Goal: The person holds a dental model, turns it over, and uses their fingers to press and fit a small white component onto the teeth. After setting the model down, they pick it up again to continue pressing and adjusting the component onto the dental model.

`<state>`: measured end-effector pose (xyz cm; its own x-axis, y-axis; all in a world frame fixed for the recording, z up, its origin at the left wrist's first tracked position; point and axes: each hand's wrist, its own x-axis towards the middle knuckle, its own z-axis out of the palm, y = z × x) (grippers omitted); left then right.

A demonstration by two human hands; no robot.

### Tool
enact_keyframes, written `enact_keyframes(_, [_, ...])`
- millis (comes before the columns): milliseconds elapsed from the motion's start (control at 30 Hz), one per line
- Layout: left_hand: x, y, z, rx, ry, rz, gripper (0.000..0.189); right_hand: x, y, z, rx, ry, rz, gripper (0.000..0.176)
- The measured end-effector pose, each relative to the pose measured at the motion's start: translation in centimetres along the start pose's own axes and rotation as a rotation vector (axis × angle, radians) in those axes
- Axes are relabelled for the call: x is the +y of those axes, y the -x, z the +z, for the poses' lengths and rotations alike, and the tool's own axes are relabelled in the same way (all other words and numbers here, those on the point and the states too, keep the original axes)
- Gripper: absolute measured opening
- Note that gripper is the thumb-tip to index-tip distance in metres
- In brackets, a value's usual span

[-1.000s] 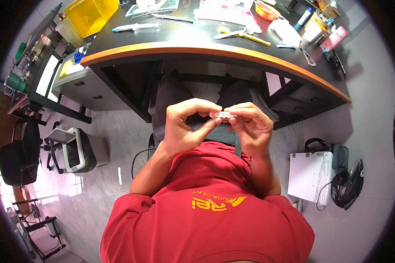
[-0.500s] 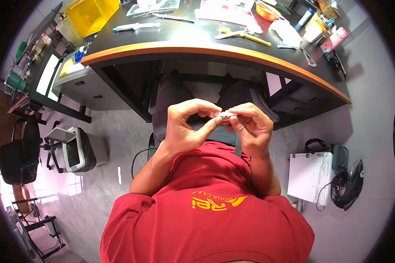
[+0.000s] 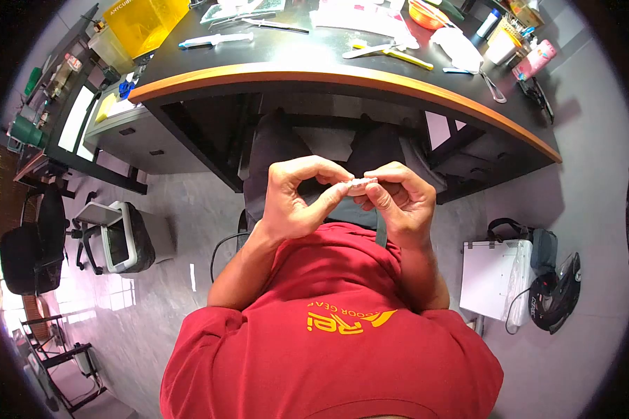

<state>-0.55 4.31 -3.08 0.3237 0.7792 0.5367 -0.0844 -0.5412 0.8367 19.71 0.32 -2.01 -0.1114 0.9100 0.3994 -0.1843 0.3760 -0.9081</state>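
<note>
Between my two hands, above my lap, is a small pale pinkish-white piece (image 3: 358, 186) with a bumpy edge. My left hand (image 3: 293, 199) pinches its left end between thumb and index finger. At the other end, the thumb and fingers of my right hand (image 3: 407, 202) are closed on it as well. The fingertips cover both ends, so its full shape is hidden and its exact kind is too small to make out.
Ahead stands a black table (image 3: 279, 59) with a wooden front edge. On it lie a syringe (image 3: 217, 40), a yellow-handled tool (image 3: 409, 59), a white cloth-like item (image 3: 458, 49) and an orange bowl (image 3: 426, 14). A bin (image 3: 129, 237) is on the floor at left.
The pale piece has turned slightly, and more of its lower face shows between my fingertips. My right thumb has shifted a little; both hands keep their hold.
</note>
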Motion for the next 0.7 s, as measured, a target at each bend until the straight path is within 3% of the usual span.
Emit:
enact_keyframes(433, [0.3, 0.4, 0.6, 0.051, 0.174, -0.140, 0.022, 0.8, -0.2, -0.1, -0.019, -0.019, -0.039, 0.013])
enact_keyframes(700, [0.0, 0.2, 0.7, 0.105, 0.193, -0.006, 0.047, 0.9, -0.3, -0.5, -0.074, 0.008, -0.156, 0.026])
